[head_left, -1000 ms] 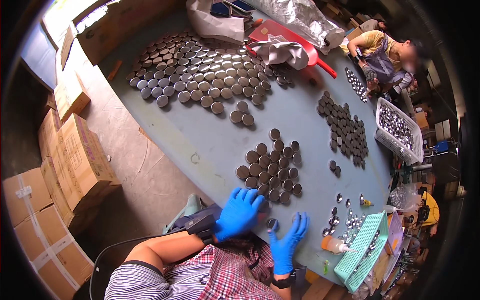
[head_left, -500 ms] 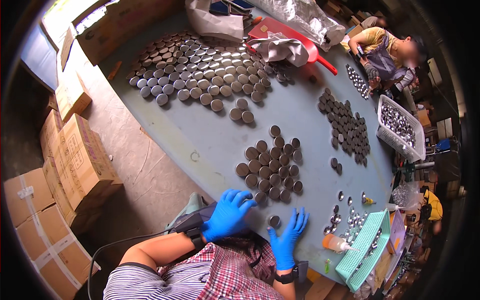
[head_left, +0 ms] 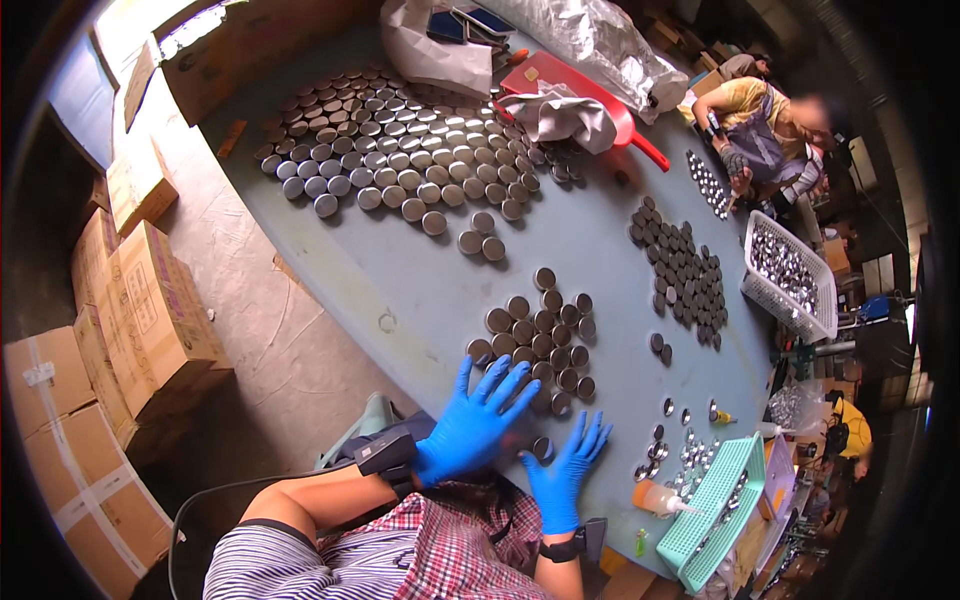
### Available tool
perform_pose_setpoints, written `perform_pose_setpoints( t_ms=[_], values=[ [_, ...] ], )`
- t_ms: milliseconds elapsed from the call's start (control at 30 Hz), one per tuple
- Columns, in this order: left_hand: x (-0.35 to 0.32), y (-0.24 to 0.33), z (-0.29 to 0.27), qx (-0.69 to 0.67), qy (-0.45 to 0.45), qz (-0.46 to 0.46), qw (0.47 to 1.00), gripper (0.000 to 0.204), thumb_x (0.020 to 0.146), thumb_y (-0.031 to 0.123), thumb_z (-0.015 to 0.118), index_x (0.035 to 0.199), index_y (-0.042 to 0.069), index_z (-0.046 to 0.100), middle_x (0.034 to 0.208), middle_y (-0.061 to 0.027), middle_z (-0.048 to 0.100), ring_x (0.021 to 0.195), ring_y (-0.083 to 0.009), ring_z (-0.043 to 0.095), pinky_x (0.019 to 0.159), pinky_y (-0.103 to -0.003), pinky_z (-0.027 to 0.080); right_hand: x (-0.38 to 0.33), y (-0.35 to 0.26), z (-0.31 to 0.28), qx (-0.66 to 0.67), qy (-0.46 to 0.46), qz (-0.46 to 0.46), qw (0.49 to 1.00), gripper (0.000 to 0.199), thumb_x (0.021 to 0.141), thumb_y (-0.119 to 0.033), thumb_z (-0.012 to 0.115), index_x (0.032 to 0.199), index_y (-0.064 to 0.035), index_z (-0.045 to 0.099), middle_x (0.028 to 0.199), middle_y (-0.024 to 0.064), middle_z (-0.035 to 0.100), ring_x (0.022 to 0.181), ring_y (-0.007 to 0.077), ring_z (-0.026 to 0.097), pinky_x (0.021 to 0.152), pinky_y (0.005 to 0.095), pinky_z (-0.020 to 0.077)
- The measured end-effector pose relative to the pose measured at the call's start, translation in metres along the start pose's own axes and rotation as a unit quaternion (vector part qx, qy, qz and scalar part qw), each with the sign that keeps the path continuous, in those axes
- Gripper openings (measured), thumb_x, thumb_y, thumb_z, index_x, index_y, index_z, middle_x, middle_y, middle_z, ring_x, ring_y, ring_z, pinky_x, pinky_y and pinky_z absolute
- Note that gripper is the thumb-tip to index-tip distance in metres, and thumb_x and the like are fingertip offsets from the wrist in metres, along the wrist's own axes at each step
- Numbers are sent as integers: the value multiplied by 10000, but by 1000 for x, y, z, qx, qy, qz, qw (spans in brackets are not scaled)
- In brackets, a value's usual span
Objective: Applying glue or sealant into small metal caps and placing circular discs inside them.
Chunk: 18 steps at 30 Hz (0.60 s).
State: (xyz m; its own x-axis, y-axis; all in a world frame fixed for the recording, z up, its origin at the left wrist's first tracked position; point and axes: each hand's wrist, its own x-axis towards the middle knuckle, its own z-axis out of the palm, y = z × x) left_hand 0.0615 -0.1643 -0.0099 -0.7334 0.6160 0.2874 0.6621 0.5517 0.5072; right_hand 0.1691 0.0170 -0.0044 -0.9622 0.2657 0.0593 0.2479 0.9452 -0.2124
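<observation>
My left hand [head_left: 478, 420], in a blue glove, is open with its fingers spread over the near left side of a cluster of round, dark-topped metal caps [head_left: 542, 345]. Its fingers cover some of those caps; whether they press on them I cannot tell. Also gloved in blue, my right hand [head_left: 565, 472] lies open at the table's near edge, fingers stretched away from me. A single cap [head_left: 543, 448] sits between the two hands, close to my right thumb. Neither hand grips anything.
Many more caps [head_left: 400, 160] spread over the far left, with another dark group [head_left: 680, 265] to the right. A red dustpan [head_left: 590, 95] lies at the back. On the right are a white basket [head_left: 790, 320], a green basket [head_left: 712, 510] and a squeeze bottle [head_left: 657, 498]. A co-worker [head_left: 755, 120] sits beyond.
My left hand has moved forward and its fingers have spread over the near caps. My right hand stays beside the single cap. The whole view has shifted slightly.
</observation>
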Motion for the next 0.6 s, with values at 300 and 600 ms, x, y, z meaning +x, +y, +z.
perform_pose_setpoints(
  t_ms=[300, 600],
  values=[
    [40, -47, -10, 15, -8, -36, 999, 772, 771, 430, 746, 1445, 188, 458, 1555, -131, 324, 1461, -355, 260, 1106, -698, 194, 113, -11, 17, -53, -19, -159, 986, 1052, 679, -743, 680, 1507, -177, 363, 1573, 222, 207, 1440, 507, 126, 1095, 708, 149],
    [47, -125, -59, 98, -11, -51, 994, 715, 847, 517, 650, 1467, 234, 434, 1551, -121, 347, 1435, -342, 314, 1152, -634, 192, 187, -78, 39, -17, -23, -196, 980, 1024, 703, -691, 713, 1512, -179, 350, 1555, 238, 227, 1457, 466, 120, 1108, 698, 123]
  ],
)
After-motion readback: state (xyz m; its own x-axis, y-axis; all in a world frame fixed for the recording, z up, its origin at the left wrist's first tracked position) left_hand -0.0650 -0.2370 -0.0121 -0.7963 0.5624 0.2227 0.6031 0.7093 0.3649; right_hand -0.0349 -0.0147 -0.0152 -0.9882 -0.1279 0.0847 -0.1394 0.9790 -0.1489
